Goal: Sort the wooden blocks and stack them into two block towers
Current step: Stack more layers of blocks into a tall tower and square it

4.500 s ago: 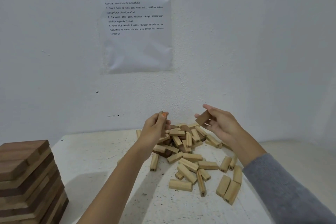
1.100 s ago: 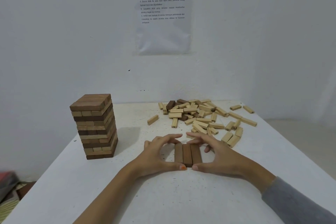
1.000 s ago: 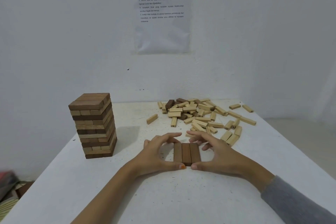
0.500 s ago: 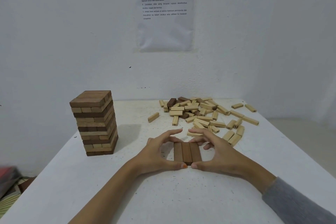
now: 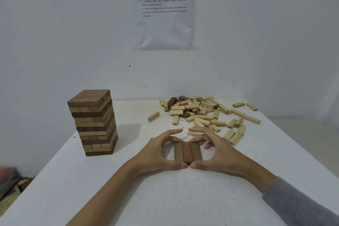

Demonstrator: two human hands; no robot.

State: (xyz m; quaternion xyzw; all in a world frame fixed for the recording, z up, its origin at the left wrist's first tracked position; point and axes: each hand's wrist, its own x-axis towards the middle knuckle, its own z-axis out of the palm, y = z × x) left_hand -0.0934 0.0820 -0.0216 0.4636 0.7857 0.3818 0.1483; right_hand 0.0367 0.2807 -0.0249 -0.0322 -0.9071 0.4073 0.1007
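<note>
Three dark wooden blocks [image 5: 187, 152] lie flat and side by side on the white tabletop [image 5: 165, 198], their long edges touching, right in front of the person. The left hand [image 5: 156, 154] and right hand [image 5: 221, 156] cup this row from either side: both thumbs press against the near ends, while the curled fingers [image 5: 170, 133] arch over and close in on the far ends, index tips almost meeting above. This looks like squaring up the base layer of a second tower. To the left, well apart, stands a finished-looking tower [image 5: 93, 123] of mixed dark and pale layers. Behind the hands a loose pile [image 5: 198, 113] of mostly pale blocks, with a few dark ones among them, sprawls toward the wall. The blocks are probably light, rigid and smooth, so they slide easily on the tabletop and shift under a careless nudge. Each is best taken by its long sides or pinched at its two ends, and set down gently so the row stays flush.
</note>
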